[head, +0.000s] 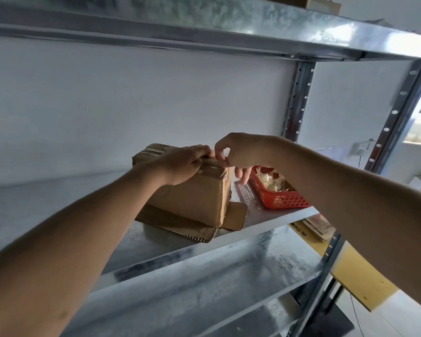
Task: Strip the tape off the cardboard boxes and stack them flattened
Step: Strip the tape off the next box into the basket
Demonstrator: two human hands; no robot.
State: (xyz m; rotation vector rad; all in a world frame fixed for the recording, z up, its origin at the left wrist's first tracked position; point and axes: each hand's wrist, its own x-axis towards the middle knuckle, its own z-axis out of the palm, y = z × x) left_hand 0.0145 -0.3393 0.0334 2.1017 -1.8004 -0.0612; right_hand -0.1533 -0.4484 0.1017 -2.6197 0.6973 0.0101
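Our left hand (180,164) clamps the box (192,195) top; right hand (238,152) pinches, seemingly, tape (212,167) just beside it.

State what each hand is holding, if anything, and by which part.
The left hand presses on the cardboard box at its top edge. The right hand pinches at that edge, probably tape; too small to confirm.
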